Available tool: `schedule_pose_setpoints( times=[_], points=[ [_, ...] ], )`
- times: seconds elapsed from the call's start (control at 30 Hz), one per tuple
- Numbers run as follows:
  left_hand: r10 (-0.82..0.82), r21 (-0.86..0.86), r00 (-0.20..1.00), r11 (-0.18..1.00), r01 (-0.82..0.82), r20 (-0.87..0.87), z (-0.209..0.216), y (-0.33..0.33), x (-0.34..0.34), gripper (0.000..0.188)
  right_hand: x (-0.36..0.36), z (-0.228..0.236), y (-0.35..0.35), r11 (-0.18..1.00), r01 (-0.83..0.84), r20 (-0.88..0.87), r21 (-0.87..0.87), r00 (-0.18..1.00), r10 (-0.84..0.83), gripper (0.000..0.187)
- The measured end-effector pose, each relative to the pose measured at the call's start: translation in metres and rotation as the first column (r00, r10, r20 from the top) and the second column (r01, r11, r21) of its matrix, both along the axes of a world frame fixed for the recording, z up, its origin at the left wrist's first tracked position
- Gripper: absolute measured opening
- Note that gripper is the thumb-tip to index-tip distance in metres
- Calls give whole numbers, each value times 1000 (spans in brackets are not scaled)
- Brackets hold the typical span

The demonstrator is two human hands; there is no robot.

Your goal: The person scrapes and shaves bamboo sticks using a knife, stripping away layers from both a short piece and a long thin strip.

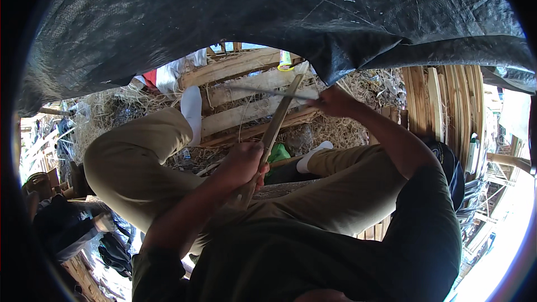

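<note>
From where I stand, the strip of wood [278, 120] is up in front of the seated person's body, over the gap between the bent legs in khaki trousers [137, 159]. Its long axis runs on a steep slant: the lower end sits close to the person's lap, and the upper end points away and toward the person's right, near a pale slatted wooden frame [240, 96]. The left hand [244, 162] is closed in a fist around the lower part of the strip, fingers wrapped about it. The right hand [335, 102] is closed too, gripping a long thin blade [254, 90] that reaches out leftward and crosses the strip in its upper part, lying nearly level against the strip's slope. (The blade is blurred toward its far end, so I can't tell whether its edge is touching the wood.) Dry straw [103, 109] lies around the frame, and a white-socked foot [191, 113] rests at the frame's left side. Something green [278, 155] shows just beyond the left hand. A black sheet [268, 8] hangs across the far side, and upright planks [447, 103] stand well off to the person's right.
</note>
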State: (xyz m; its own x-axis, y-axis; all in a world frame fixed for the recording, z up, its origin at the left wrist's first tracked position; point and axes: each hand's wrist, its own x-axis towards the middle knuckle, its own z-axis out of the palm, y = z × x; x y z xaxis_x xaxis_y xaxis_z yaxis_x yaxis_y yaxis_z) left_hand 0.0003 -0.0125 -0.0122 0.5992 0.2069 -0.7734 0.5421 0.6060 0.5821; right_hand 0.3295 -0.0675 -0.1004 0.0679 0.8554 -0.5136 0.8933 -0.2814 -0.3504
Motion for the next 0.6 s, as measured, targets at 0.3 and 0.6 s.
schedule_pose_setpoints(
  times=[0.3, 0.6],
  points=[
    [254, -511, 967, 833, -211, 15, -1, 1, 5, 26, 26, -15, 4, 992, 111, 41, -65, 993, -109, 77],
    [308, -584, 951, 779, -229, 38, 8, 0, -2, 22, -5, -4, -2, 999, -39, -68, 22, 997, 41, 72]
  ],
)
